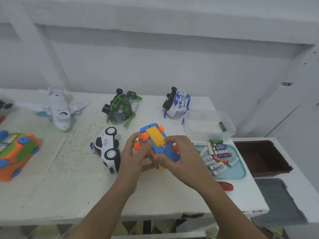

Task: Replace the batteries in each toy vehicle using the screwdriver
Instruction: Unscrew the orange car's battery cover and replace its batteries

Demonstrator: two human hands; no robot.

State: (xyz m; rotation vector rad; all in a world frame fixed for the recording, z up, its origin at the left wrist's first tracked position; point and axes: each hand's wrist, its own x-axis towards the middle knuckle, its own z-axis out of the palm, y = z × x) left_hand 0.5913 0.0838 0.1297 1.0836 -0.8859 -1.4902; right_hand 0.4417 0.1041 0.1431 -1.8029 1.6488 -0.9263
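A blue toy truck (156, 137) with orange wheels and a yellow underside panel is held upside down above the white table (72, 192). My left hand (133, 156) grips its left side by the orange wheels. My right hand (179, 157) curls round its right side, thumb on the yellow panel. A red-handled screwdriver (226, 185) lies on the table to the right, partly hidden behind my right forearm. Several loose batteries (218, 156) lie on a light blue tray (240, 171).
A clear plastic box (209, 124) holds one green battery (222, 126). A black-and-white police car (107, 150), a green helicopter (120, 107), a blue-white helicopter (177, 104), a white plane (59, 107) and an orange-green bus (16, 153) lie around.
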